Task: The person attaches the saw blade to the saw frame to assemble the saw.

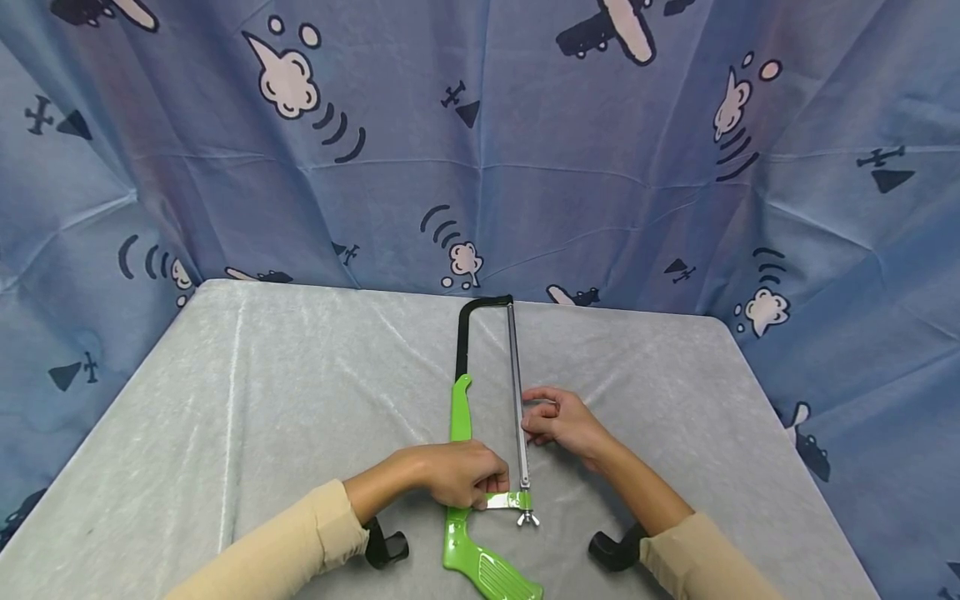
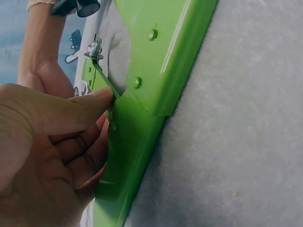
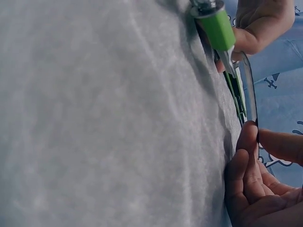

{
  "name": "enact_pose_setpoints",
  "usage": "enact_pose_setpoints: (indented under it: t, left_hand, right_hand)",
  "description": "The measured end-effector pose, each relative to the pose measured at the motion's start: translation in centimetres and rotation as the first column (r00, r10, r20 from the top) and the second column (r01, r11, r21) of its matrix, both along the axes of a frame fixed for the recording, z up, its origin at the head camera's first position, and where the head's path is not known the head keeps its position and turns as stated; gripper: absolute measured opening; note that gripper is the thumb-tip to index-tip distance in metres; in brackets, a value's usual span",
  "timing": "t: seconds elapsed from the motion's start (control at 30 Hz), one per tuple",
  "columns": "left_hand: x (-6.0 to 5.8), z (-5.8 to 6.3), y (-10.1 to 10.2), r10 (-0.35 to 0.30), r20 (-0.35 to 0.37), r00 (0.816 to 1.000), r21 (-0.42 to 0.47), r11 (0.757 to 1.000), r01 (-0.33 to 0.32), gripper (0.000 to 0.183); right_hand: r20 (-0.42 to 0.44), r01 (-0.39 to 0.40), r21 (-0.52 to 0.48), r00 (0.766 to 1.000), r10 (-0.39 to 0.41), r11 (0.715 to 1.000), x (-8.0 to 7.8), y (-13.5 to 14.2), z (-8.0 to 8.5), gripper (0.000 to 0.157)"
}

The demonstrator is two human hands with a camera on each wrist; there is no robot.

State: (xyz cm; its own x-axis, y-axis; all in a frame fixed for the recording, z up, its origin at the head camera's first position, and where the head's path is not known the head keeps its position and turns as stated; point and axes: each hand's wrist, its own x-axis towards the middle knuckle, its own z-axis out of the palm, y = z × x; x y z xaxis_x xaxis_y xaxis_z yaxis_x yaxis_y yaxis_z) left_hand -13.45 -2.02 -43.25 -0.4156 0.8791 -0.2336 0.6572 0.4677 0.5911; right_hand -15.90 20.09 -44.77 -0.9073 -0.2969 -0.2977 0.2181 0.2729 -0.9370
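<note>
Hacksaw (image 1: 461, 417), glossy green and black, centre to lower centre; green crosspiece (image 1: 513, 501) pinched by left hand (image 1: 467, 471), thin grey metal blade (image 1: 516, 367) by right hand (image 1: 562, 425); likely stiff, slick, fairly light; best gripped by ribbed green handle (image 1: 491, 571).

The saw (image 1: 460, 412) lies on the table (image 1: 300, 375), before the curtain (image 1: 390, 125): handle (image 1: 483, 560) nearest, blade (image 1: 516, 358) right. The left hand (image 1: 467, 473) lies left of the blade, the right hand (image 1: 562, 423) right.
</note>
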Motion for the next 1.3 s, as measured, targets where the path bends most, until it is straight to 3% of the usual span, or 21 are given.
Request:
enact_pose_setpoints:
  t: [1.3]
  left_hand:
    - [0.15, -0.17, -0.31, 0.006, 0.032, 0.999, 0.059, 0.998, -0.008, 0.021]
  right_hand:
    - [-0.093, -0.043, 0.075, 0.994, 0.050, 0.996, 0.15, -0.19, -0.27, 0.045]
